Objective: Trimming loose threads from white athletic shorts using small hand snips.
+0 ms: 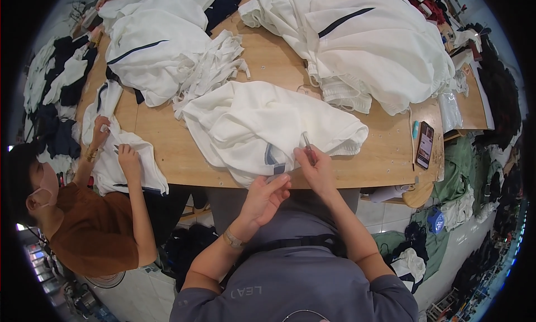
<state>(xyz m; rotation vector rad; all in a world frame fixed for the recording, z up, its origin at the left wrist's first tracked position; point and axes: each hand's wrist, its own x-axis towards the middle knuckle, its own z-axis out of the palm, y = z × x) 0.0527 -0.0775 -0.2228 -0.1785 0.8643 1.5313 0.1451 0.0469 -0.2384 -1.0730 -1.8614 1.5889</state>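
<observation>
In front of me a white garment [234, 121] with a narrow navy stripe lies bunched on the wooden table, its near edge at the table's front. My left hand [263, 202] is closed, thumb and fingers pinching that near edge beside a small navy piece of trim [276, 169]. Just to the right, my right hand [316, 168] is closed round a pair of thread snips [305, 139]. Their metal tips point away from me over the cloth. Part of the snips is hidden inside my fingers.
White garments with navy stripes form a pile [162, 43] at the far left and another [385, 48] at the far right. A phone [425, 145] lies near the right table edge. At left, a co-worker [95, 227] handles white cloth [131, 154]. Cloth heaps lie on the floor.
</observation>
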